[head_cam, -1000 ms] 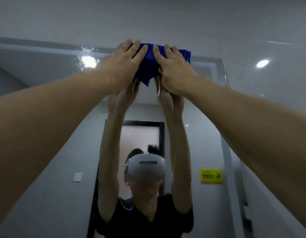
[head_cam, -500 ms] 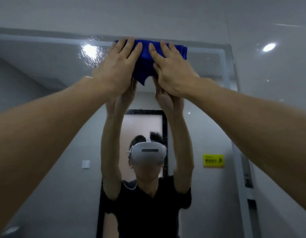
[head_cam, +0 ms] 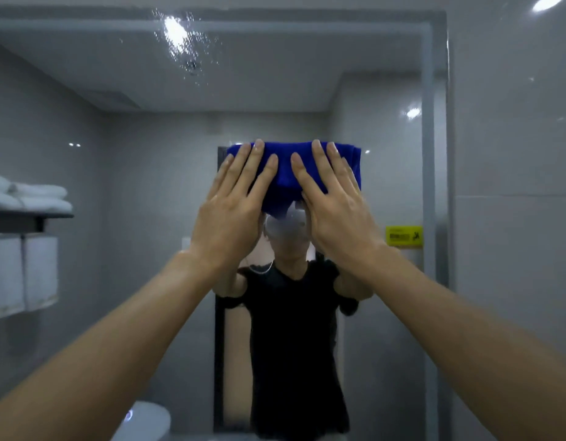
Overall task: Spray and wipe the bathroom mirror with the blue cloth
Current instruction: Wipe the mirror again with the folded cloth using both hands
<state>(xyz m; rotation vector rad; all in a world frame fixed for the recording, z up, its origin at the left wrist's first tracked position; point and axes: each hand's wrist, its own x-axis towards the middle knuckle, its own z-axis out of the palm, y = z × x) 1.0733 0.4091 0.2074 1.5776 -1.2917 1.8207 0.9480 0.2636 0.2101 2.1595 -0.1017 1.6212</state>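
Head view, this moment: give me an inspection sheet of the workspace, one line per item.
Surface: mirror, droplets near its top edge.
Job's things: blue cloth flat against the mirror; spray bottle not seen.
Clutter: nothing seen.
Hands: left hand and right hand press the cloth with straight fingers.
Cables: thin white cable at the reflected person's neck.
Surroundings: reflected folded white towels on a shelf, yellow sign, grey walls.

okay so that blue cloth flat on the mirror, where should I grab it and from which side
Probably the loose lower edge of the blue cloth, from below. It is folded into a wide band, with the left hand and right hand pressing it flat against the mirror; only that bottom flap hangs free for a pinch grip.
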